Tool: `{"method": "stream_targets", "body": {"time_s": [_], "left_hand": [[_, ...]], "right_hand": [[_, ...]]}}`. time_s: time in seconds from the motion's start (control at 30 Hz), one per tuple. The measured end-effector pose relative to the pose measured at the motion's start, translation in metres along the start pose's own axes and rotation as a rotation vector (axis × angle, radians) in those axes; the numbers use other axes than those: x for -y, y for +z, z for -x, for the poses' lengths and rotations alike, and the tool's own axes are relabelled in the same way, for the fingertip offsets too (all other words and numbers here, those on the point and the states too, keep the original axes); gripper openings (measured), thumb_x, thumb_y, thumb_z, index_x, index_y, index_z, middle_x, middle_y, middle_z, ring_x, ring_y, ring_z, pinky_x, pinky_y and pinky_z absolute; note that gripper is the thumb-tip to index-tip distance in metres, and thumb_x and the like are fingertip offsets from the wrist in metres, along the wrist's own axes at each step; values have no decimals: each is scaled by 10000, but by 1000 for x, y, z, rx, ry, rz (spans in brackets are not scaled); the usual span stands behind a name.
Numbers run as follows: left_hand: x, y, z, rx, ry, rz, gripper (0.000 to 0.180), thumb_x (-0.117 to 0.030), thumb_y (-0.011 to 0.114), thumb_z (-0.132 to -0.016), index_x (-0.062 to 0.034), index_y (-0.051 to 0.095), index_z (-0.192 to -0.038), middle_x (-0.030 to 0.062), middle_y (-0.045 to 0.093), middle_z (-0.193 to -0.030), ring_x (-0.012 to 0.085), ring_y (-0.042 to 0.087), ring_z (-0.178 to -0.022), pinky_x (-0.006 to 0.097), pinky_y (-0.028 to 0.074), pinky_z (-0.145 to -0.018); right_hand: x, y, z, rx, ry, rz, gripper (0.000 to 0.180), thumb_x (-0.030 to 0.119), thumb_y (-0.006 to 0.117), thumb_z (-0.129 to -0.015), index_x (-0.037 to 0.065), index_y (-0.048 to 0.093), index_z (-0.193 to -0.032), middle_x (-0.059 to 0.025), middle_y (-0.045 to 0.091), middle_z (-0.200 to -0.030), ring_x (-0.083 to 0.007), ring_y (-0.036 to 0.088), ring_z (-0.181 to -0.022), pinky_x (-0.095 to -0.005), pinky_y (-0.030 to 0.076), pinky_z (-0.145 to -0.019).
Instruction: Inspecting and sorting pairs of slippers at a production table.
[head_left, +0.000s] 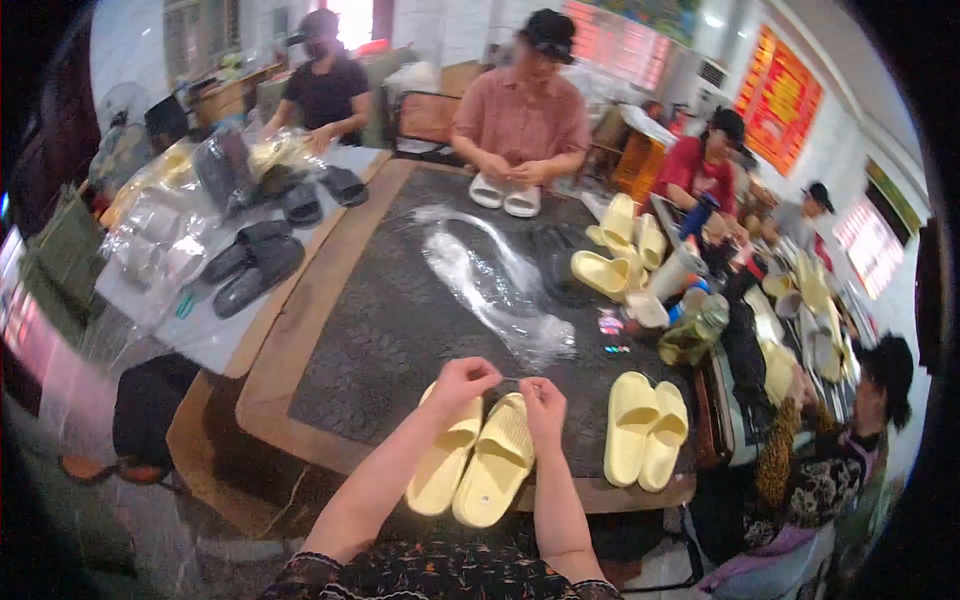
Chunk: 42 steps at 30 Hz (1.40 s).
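Two pale yellow slippers (478, 460) are laid side by side, touching, at the near edge of the dark table (380, 330). Their far ends are met by the left hand (462, 381) and right hand (543, 399), whose fingertips are pinched on a thin dark strand between them. A second yellow pair (644, 430) is set just to the right, and clear plastic bags (500, 285) are strewn beyond.

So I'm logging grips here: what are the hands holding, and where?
Both hands, left hand and right hand, pinch at the heel end of the yellow slippers; what sits between the fingertips is too small to tell.
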<state>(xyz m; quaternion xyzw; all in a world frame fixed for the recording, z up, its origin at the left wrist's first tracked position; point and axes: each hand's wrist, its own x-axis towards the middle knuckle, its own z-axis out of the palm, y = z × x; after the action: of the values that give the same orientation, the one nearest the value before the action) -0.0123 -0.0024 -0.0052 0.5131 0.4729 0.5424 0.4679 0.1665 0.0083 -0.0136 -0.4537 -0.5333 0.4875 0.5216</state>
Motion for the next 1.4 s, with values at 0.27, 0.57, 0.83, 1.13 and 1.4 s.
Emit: {"method": "stream_targets", "body": {"time_s": [0.27,0.57,0.83,1.13,1.4], "left_hand": [[2,12,-7,40,-47,-27,146,-153,702,-798,-30,671,-870,-8,642,-744,46,557,-676,216,452,-617],[-9,12,-1,89,-70,-104,105,-128,692,-804,-39,668,-855,-31,632,-749,29,546,-684,201,444,-626],[-3,9,-3,45,-50,2,166,-168,721,-781,-23,671,-845,6,663,-769,64,599,-707,226,487,-661],[-2,10,-4,46,-11,-31,113,-136,705,-793,-42,666,-842,-22,638,-751,42,566,-682,211,465,-627],[-1,8,-6,20,-26,-5,116,-137,704,-795,-37,668,-843,-15,642,-750,45,568,-685,214,463,-622]], "right_hand": [[4,-14,2,58,-1,41,104,119,657,-852,18,647,-875,61,580,-704,-4,484,-635,-176,392,-575],[6,-10,2,45,-10,95,99,112,639,-867,13,639,-862,57,575,-708,-6,492,-645,-177,392,-577],[7,-10,1,65,12,40,126,137,646,-865,14,645,-889,44,600,-737,-14,508,-676,-179,415,-614],[5,-10,1,53,10,-13,126,137,661,-851,18,650,-891,47,597,-732,-20,503,-648,-182,412,-597],[10,-7,1,-4,-23,13,117,129,653,-858,14,648,-879,47,602,-711,-16,510,-643,-181,407,-585]]}}
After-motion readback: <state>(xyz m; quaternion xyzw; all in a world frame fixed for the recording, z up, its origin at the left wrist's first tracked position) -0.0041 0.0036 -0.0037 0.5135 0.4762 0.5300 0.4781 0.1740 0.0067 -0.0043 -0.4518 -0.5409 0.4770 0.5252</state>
